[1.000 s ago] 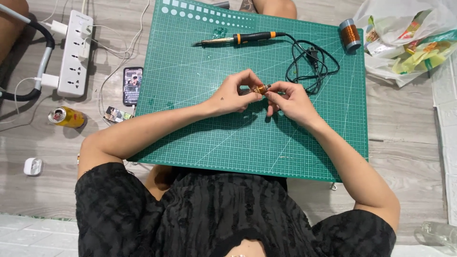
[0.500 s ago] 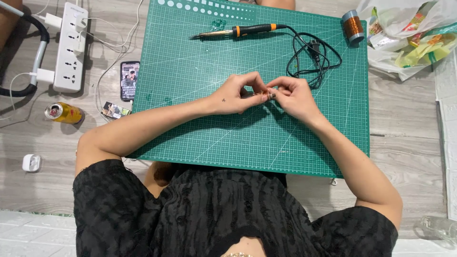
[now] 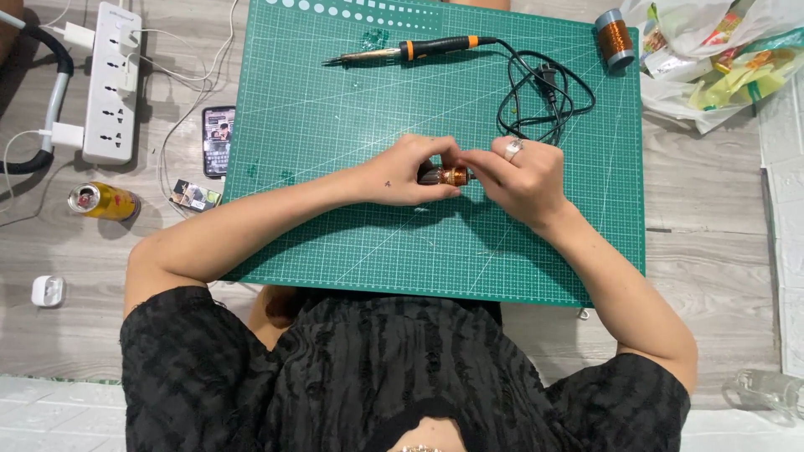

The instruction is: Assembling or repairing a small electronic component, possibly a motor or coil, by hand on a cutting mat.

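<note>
Over the middle of a green cutting mat [image 3: 352,234], my left hand [image 3: 409,172] and my right hand [image 3: 521,177] meet. Between their fingertips they pinch a small part wound with copper wire [image 3: 453,176], dark at its left end. My right hand wears a ring and covers the part's right end. A soldering iron [image 3: 410,50] with a black and orange handle lies at the far side of the mat. Its black cord [image 3: 540,92] is coiled just beyond my right hand.
A spool of copper wire [image 3: 615,38] stands at the mat's far right corner, beside plastic bags [image 3: 720,50]. Left of the mat are a white power strip [image 3: 109,84], a phone [image 3: 218,141], a yellow can [image 3: 102,201] and a small white charger [image 3: 48,290]. A clear glass [image 3: 766,389] lies at lower right.
Both hands stay together over the mat; my fingers have shifted slightly around the small copper-wound part. The view has drifted a little.
</note>
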